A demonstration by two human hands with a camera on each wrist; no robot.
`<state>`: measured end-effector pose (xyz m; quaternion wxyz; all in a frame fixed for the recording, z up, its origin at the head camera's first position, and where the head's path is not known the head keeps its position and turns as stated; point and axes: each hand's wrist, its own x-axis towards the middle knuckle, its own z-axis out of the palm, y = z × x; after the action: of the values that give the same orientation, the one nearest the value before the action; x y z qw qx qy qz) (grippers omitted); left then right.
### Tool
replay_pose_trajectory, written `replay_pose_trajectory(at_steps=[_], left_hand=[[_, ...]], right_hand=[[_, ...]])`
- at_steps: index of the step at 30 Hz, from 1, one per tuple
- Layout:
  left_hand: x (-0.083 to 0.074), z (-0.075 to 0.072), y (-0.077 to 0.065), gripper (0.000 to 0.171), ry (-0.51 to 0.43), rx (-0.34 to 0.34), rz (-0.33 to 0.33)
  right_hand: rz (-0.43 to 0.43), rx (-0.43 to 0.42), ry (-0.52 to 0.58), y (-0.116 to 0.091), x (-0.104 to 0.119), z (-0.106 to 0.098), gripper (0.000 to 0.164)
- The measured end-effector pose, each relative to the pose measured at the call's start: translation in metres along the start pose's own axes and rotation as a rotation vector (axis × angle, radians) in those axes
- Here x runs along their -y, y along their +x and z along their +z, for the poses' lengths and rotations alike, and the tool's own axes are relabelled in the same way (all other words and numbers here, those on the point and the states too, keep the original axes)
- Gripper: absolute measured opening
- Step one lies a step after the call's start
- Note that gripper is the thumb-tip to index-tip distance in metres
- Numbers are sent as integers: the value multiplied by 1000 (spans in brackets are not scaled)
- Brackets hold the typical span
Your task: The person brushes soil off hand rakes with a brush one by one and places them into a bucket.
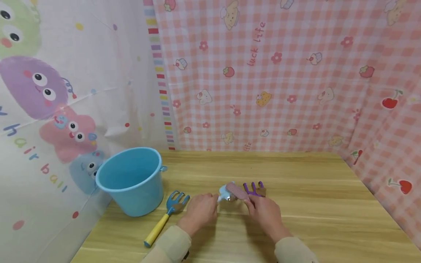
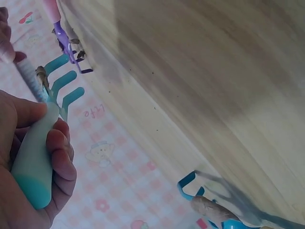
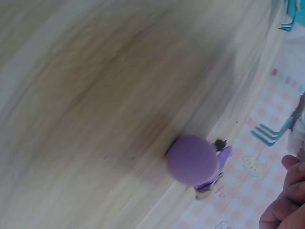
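My left hand [image 1: 201, 209] grips the pale handle of a small toy hand rake [image 2: 35, 152], fingers wrapped round it and thumb along its top. The rake's teal tines [image 2: 71, 78] point away from the hand, with brown dirt near their base. My right hand [image 1: 267, 215] pinches a mauve brush [image 1: 237, 191] with a textured face, held against the rake head; in the left wrist view its pale bristly strip [image 2: 29, 76] overlaps the base of the tines. Just beyond the right hand lies a purple rake [image 1: 253, 189] with brown bits on its tines.
A blue bucket [image 1: 139, 197] stands at the table's left, by the white cartoon curtain. Between it and my left hand lies a blue rake with a yellow handle [image 1: 157, 230], a brown clump on its tines. Dark specks dot the wooden table [image 1: 329, 219]. Pink checked cloth hangs behind.
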<state>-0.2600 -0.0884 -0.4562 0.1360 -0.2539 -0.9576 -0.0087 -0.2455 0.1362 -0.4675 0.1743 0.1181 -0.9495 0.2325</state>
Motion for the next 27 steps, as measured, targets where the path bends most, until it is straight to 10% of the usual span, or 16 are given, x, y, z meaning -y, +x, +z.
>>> replay_pose_trajectory(at_steps=[13, 27], left_hand=[[-1, 1, -1, 11, -6, 15, -10], [2, 0, -1, 12, -5, 0, -4]], right_hand=[[109, 24, -9, 0, -18, -1, 24], [-33, -19, -29, -2, -10, 0, 23]])
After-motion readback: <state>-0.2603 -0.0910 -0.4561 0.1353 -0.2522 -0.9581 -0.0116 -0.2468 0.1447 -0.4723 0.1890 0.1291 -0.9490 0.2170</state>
